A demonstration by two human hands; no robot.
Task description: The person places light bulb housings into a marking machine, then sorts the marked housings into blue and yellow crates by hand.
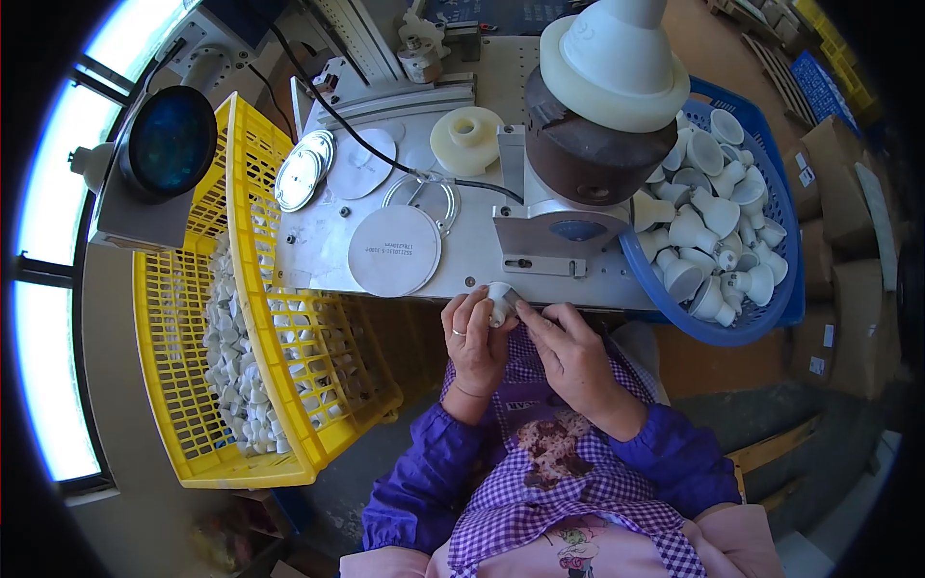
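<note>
At the front edge of the metal machine table, my left hand (477, 345) holds a small white lamp cup (502, 302) between its fingertips. My right hand (575, 361) touches the cup's right side with its fingertips, the fingers bent inward. A round grey disc (394, 250) with printed text lies on the table, just beyond my left hand. Behind my right hand stands a machine head with a large white cone (617, 58) on top. The blue basket (631, 275) to the right holds several white cups like the one in my hands.
A yellow crate (301, 438) with many small white parts stands at the left. Metal rings (303, 171), a cream flanged part (466, 141) and a black cable lie on the metal table (491, 72). A round dark lens (171, 142) juts in at the upper left. Cardboard boxes (838, 318) stand at the right.
</note>
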